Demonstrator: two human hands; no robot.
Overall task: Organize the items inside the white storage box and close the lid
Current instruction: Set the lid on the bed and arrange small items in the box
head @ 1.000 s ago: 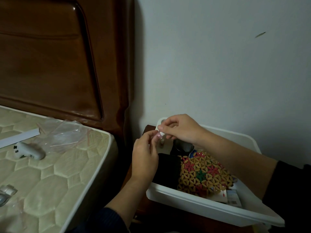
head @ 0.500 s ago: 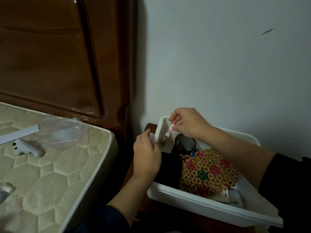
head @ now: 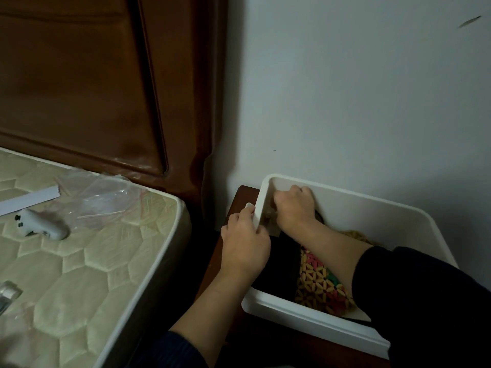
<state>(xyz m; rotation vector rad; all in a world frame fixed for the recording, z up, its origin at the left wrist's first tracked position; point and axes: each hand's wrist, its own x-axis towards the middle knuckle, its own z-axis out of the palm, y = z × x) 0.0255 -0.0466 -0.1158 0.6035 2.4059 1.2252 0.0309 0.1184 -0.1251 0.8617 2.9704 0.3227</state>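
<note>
While the white storage box (head: 345, 318) sits at four o'clock, the left hand (head: 245, 245) pinches its light, stiff rim; the right hand (head: 293, 209) curls inside, its contents hidden; rims give surest hold.

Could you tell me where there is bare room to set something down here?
Bare quilted mattress lies free between the white controller and its near edge. The white plastic storage box is crowded: both hands and a colourful woven mat fill it.
</note>
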